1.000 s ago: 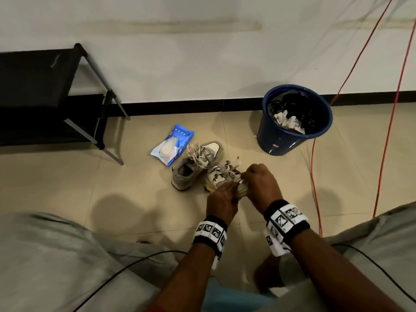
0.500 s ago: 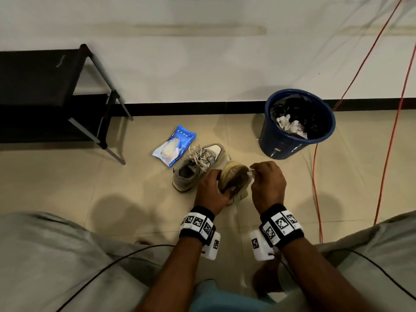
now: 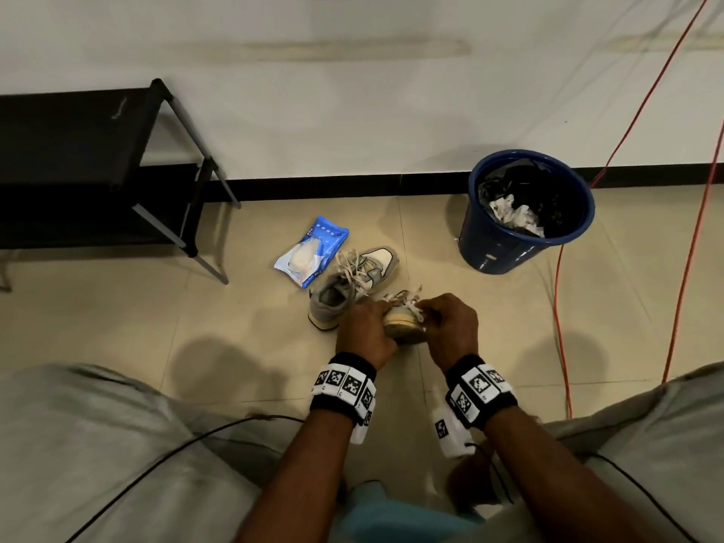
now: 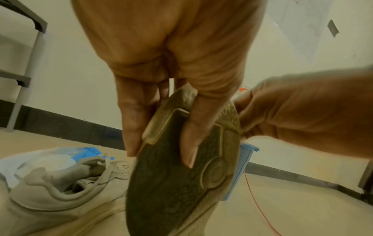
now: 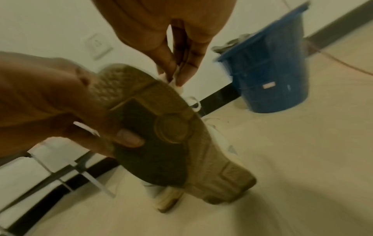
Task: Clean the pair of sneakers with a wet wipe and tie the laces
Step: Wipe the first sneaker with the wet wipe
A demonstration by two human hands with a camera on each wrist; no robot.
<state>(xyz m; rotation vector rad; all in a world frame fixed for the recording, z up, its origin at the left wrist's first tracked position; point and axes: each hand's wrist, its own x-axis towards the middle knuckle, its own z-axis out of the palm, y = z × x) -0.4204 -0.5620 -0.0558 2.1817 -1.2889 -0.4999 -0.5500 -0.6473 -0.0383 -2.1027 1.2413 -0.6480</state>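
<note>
Sneaker no. 1 (image 3: 403, 327) is held off the floor, tilted w/ its brown sole (image 4: 173, 183) toward the person. Left hand (image 3: 366, 333) grips it at one end: thumb pressed flat on the sole, other fingers (image 4: 131, 121) curled round the edge. Right hand (image 3: 450, 327) works at the opposite edge, fingertips (image 5: 187, 68) pinched together on a small white wad, prob. the wet wipe (image 5: 175, 78); too blurred to confirm. Laces (image 3: 407, 303) hang loose, untied. Sneaker no. 2 (image 3: 348, 288), grey and white, stands upright on the floor just beyond-left of no. 1, laces also loose. Blue wipe pack (image 3: 311, 250) lies flat, touching no. 2 on its far-left side. Blue bin (image 3: 525, 213), holding crumpled white and dark waste, stands beyond-right of no. 1, well apart.
</note>
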